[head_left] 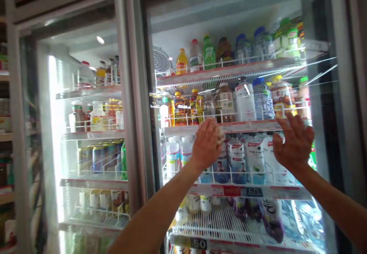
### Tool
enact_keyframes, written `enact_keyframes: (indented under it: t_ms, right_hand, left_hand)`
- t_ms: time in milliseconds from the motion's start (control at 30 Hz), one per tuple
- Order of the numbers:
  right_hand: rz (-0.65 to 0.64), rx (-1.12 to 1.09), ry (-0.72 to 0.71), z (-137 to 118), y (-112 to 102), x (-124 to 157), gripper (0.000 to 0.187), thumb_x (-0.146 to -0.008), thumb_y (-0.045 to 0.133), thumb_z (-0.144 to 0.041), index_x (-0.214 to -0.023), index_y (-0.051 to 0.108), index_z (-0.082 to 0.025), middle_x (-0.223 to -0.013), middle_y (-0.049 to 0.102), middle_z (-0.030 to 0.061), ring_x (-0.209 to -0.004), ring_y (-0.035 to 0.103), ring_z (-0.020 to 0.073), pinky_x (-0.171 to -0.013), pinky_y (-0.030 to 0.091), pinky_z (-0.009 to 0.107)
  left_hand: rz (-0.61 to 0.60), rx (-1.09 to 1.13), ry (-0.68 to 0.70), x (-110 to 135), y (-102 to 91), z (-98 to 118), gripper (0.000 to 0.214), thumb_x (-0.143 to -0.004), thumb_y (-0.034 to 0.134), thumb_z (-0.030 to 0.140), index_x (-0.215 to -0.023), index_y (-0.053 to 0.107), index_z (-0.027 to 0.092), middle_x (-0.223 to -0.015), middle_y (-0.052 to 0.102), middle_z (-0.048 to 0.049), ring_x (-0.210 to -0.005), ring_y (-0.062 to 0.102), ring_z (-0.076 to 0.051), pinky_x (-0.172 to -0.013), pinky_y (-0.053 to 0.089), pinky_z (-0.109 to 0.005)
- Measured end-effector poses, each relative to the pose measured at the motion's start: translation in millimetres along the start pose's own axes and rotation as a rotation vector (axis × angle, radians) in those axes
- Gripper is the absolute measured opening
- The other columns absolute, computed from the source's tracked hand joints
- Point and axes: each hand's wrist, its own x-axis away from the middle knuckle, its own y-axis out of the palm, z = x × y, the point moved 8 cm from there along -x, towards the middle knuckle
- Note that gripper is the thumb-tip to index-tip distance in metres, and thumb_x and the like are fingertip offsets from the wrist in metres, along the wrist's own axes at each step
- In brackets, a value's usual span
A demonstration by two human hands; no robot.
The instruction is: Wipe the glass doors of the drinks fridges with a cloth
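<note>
Two hands are held up in front of a big drinks fridge; its glass door (319, 74) has shiny light streaks on it.

The left hand (207, 144) is in the middle, with its back to us; its fingers are close together and bent a little forward; there is something pale at the fingertips, but I cannot tell if the hand is holding it or just touching the glass.

The right hand (294, 143) is off to the side, well apart from the left one; it is wide open with the fingers spread and the palm facing the fridge; it holds nothing.

Right behind both hands is a row of white bottles (255, 156) standing up on a wire shelf (229, 177); a price tag with 60 (254, 191) sits on the front of that shelf.

One shelf up are orange and yellow bottles (180, 110); on the top shelf stands a green bottle (209, 52).

Lower down, purple bottles (272, 217) lie on their sides; a tag with 50 (198, 243) is under them.

A grey door frame (130, 93) stands to the left; past it, the next fridge has a row of cans (99, 156).
</note>
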Motion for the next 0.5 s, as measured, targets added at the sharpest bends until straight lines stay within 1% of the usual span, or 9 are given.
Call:
enact_keyframes:
  t_ms: [33,67,100,133,200,267,333,433,500]
  right_hand:
    - [0.008,-0.007,0.003,0,0,0,0.046,-0.085,0.041,-0.031,-0.129,0.047,-0.021,-0.14,0.042,0.0097,-0.134,0.031,0.0224,-0.11,0.019,0.044]
    - [0.016,-0.012,0.003,0,-1,0,0.046,-0.085,0.041,-0.031,-0.129,0.047,-0.022,-0.14,0.042,0.0094,-0.134,0.031,0.0222,-0.11,0.019,0.044]
    - [0.023,-0.013,0.0,0,-1,-1,0.046,-0.085,0.041,-0.031,-0.129,0.047,-0.023,-0.14,0.042,0.0091,-0.134,0.032,0.0222,-0.11,0.02,0.044]
    - [0.029,-0.011,-0.004,-1,-1,-1,0.046,-0.085,0.041,-0.032,-0.129,0.047,-0.023,-0.14,0.042,0.009,-0.134,0.032,0.0223,-0.11,0.02,0.044]
    - [0.037,-0.002,-0.014,-2,0,-1,0.046,-0.084,0.042,-0.032,-0.129,0.047,-0.023,-0.14,0.042,0.0092,-0.133,0.033,0.0228,-0.109,0.022,0.044]
    - [0.04,0.011,-0.026,-2,0,0,0.046,-0.084,0.042,-0.033,-0.13,0.047,-0.024,-0.14,0.042,0.0095,-0.133,0.033,0.0233,-0.109,0.023,0.044]
    - [0.038,0.021,-0.039,-1,1,2,0.048,-0.084,0.043,-0.033,-0.131,0.045,-0.024,-0.14,0.042,0.0096,-0.133,0.034,0.0238,-0.108,0.024,0.045]
    - [0.051,0.04,-0.063,1,1,3,0.05,-0.085,0.041,-0.032,-0.135,0.04,-0.026,-0.141,0.04,0.0092,-0.133,0.033,0.0243,-0.107,0.025,0.047]
    - [0.055,0.053,-0.091,-2,3,-5,0.051,-0.085,0.04,-0.032,-0.136,0.039,-0.025,-0.141,0.04,0.0105,-0.133,0.033,0.0251,-0.107,0.024,0.048]
  left_hand:
    - [-0.073,0.028,0.124,0,4.6,7,0.055,-0.083,0.044,0.026,-0.135,0.028,0.018,-0.145,0.032,-0.011,-0.14,0.014,-0.022,-0.113,0.023,-0.045]
    - [-0.112,0.039,0.196,-3,3.7,2,0.054,-0.083,0.044,0.027,-0.135,0.03,0.018,-0.144,0.033,-0.0099,-0.139,0.017,-0.022,-0.113,0.024,-0.044]
    - [-0.107,0.029,0.196,-8,-2.4,-12,0.054,-0.083,0.044,0.028,-0.134,0.031,0.018,-0.144,0.035,-0.0096,-0.139,0.019,-0.022,-0.113,0.024,-0.043]
    - [-0.055,0.0,0.118,-17,-13.0,-36,0.052,-0.082,0.044,0.027,-0.133,0.033,0.018,-0.143,0.035,-0.0102,-0.138,0.02,-0.022,-0.113,0.025,-0.043]
    - [0.145,-0.083,-0.188,-33,-41.3,-90,0.049,-0.082,0.044,0.026,-0.129,0.037,0.015,-0.143,0.034,-0.0126,-0.138,0.021,-0.025,-0.112,0.025,-0.046]
    - [0.293,-0.13,-0.423,-39,-56.7,-116,0.047,-0.081,0.045,0.023,-0.127,0.04,0.013,-0.144,0.031,-0.0144,-0.138,0.02,-0.028,-0.112,0.023,-0.049]
    - [0.267,-0.114,-0.4,-46,-46.4,-97,0.047,-0.08,0.045,0.022,-0.126,0.041,0.011,-0.143,0.032,-0.0147,-0.138,0.018,-0.028,-0.113,0.021,-0.048]
    - [-0.007,-0.025,0.008,-52,-3.4,-19,0.047,-0.08,0.045,0.023,-0.126,0.041,0.013,-0.142,0.036,-0.0115,-0.139,0.015,-0.025,-0.114,0.021,-0.044]
    - [-0.157,0.016,0.251,-48,14.0,13,0.047,-0.08,0.045,0.025,-0.126,0.042,0.017,-0.142,0.038,-0.0081,-0.139,0.017,-0.022,-0.114,0.022,-0.041]
